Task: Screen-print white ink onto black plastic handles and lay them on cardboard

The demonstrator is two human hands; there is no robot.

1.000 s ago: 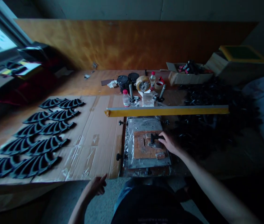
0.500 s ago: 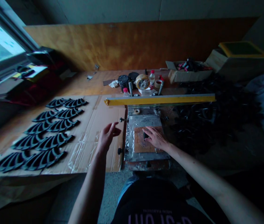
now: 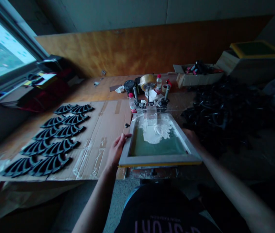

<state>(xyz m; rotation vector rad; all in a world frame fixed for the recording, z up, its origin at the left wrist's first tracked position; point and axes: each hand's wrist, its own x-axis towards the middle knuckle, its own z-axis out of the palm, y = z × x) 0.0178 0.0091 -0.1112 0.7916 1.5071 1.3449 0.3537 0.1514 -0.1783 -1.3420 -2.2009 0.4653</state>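
Observation:
A screen printing frame (image 3: 159, 159) lies low in front of me over the worktable, with green mesh (image 3: 157, 149) and a spread of white ink (image 3: 153, 134) on its far half. A clear block-like piece (image 3: 151, 116) stands in the ink at the far end, by the metal clamps (image 3: 163, 103). My left hand (image 3: 118, 149) is closed at the frame's left rail, fingertips on its edge. At the right rail is my right hand (image 3: 192, 138), dark and smeared, its fingers partly hidden. The wooden board under the frame is out of sight.
Rows of black fan-shaped pieces (image 3: 49, 165) lie on cardboard (image 3: 96, 129) at left. A heap of black parts (image 3: 225, 113) fills the right. Behind the frame are bottles (image 3: 159, 83), a tape roll (image 3: 148, 81) and black tubs (image 3: 129, 86). An open carton (image 3: 199, 79) stands farther back.
The screen frame, raised edge-on before, has come down over the metal plate and wooden board. My right hand has left the board for the right rail; my left hand has reached the left rail.

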